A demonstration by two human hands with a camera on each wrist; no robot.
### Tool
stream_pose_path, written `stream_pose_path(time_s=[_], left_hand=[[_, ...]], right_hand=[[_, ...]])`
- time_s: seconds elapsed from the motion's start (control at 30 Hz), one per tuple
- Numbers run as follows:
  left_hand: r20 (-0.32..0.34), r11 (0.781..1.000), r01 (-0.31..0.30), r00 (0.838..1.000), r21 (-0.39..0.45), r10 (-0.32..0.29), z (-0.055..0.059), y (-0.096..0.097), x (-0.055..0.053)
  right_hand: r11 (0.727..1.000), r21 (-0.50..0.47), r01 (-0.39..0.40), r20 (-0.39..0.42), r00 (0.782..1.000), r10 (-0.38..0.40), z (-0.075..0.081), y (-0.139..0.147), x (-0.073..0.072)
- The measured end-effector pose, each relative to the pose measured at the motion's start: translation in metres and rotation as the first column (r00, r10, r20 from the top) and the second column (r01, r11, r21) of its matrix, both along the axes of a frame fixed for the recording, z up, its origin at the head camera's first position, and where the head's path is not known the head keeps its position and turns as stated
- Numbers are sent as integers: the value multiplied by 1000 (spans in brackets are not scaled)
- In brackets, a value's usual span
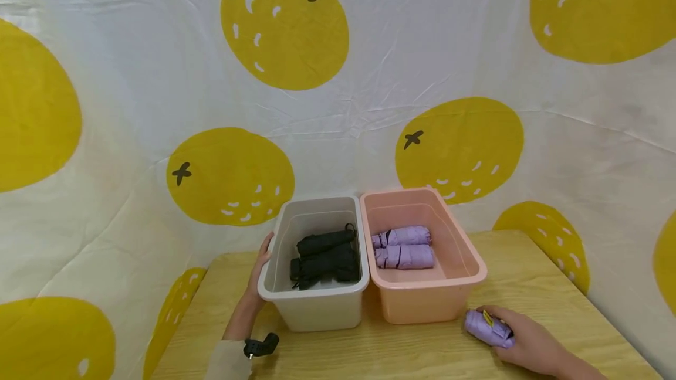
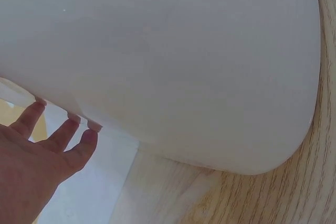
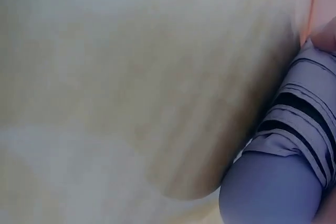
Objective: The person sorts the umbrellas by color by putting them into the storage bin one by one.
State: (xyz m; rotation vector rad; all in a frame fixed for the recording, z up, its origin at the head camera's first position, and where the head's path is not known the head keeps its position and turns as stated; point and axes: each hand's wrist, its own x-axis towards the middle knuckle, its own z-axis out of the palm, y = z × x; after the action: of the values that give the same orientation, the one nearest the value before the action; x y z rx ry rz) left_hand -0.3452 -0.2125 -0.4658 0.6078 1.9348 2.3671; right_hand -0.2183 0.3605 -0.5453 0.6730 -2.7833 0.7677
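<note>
My right hand [image 1: 528, 339] grips a folded purple umbrella [image 1: 487, 328] with a small yellow tag, at the front right of the pink bin [image 1: 422, 304]. In the right wrist view this umbrella [image 3: 283, 177] shows its rounded purple end and dark stripes. Two more folded purple umbrellas [image 1: 404, 257] lie side by side inside the pink bin. On the left, my left hand [image 1: 259, 268] touches the outer side of the pale grey bin [image 1: 317, 312]. Its extended fingertips meet the wall in the left wrist view. Black folded umbrellas [image 1: 327, 263] lie in the grey bin.
Both bins stand side by side on a wooden table [image 1: 422, 350], their rims nearly touching. A pale cloth [image 1: 364, 75] printed with yellow fruit hangs behind and around the table. A black wrist strap [image 1: 260, 346] sits on the left forearm.
</note>
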Motion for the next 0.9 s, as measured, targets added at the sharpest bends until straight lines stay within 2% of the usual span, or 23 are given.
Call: stream_pose_path(time_s=[0.07, 0.2, 0.3, 0.4, 0.5, 0.57, 0.7, 0.83, 0.9], left_hand=[[-8, 1000, -1, 1000, -4, 1, 1, -1, 1], [-10, 999, 26, 1000, 19, -26, 5, 0, 6], [-10, 999, 32, 999, 43, -32, 8, 1, 8], [-21, 1000, 15, 1000, 22, -15, 6, 2, 6], [-29, 1000, 3, 1000, -6, -3, 2, 2, 1], [-29, 1000, -1, 1000, -19, 0, 0, 1, -1], [-22, 1000, 0, 1000, -7, 0, -1, 0, -2], [-22, 1000, 24, 999, 15, -23, 4, 0, 3], [-19, 999, 34, 999, 19, -34, 6, 0, 5]], right_hand=[[998, -56, -1, 19, 1000, 2, -2, 5, -11], [993, -99, 56, 81, 996, -48, -4, 13, -34], [981, -140, 136, 153, 982, -114, -5, 16, -54], [967, -170, 191, 197, 968, -156, -4, 20, -73], [960, -164, 227, 164, 966, -200, -4, 23, -89], [959, -167, 228, 108, 971, -212, -3, 24, -98], [956, -160, 247, 9, 969, -249, -1, 29, -111], [957, -34, 287, -56, 956, -289, -5, 34, -116], [953, 38, 300, -61, 953, -297, -9, 36, -117]])
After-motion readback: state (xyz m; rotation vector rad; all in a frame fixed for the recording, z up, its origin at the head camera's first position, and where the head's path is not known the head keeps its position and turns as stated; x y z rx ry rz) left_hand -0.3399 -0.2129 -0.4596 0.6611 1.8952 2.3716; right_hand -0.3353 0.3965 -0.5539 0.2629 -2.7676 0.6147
